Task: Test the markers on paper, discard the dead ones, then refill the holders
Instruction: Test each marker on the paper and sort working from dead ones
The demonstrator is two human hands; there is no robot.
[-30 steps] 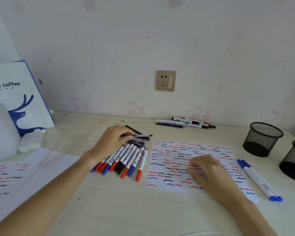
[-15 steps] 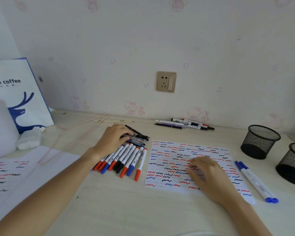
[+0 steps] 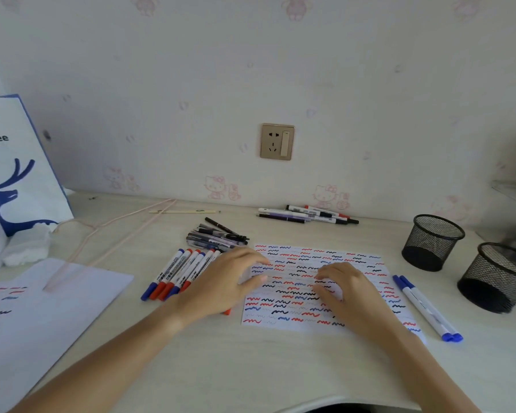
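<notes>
Left hand (image 3: pixel 221 286): fingers spread and loosely bent, holds nothing; lies over the near-right part of the marker row, fingertips at the left edge of the test paper.
Right hand (image 3: pixel 344 289): fingers relaxed, slightly bent, resting on the test paper, holds nothing.
Test paper (image 3: pixel 358 263): flat on the desk (image 3: pixel 251 368), centre-right, full of short red, blue and black wavy strokes.
Marker row (image 3: pixel 176 271): white markers w/ blue and red caps, side by side, left of the paper; long axes run diagonal, caps toward near-left, other ends toward far-right.
Dark pens (image 3: pixel 218 235): small heap just behind the row, lying approx. left-right, some crossing.
Two blue markers (image 3: pixel 426 308): right of the paper, parallel and touching; axis diagonal from far-left to near-right, blue ends at both tips.
Back group (image 3: pixel 307 215): some markers and pens near the wall, axes approx. left-right, slightly tilted.
Holders: two black mesh cups at the right, one farther (image 3: pixel 432 241), one nearer (image 3: pixel 499 277); inside looks dark, contents cannot tell.
Second sheet (image 3: pixel 42 308): on the left, few coloured strokes on it.
Paper bag (image 3: pixel 18 165): white and blue, standing far left.
</notes>
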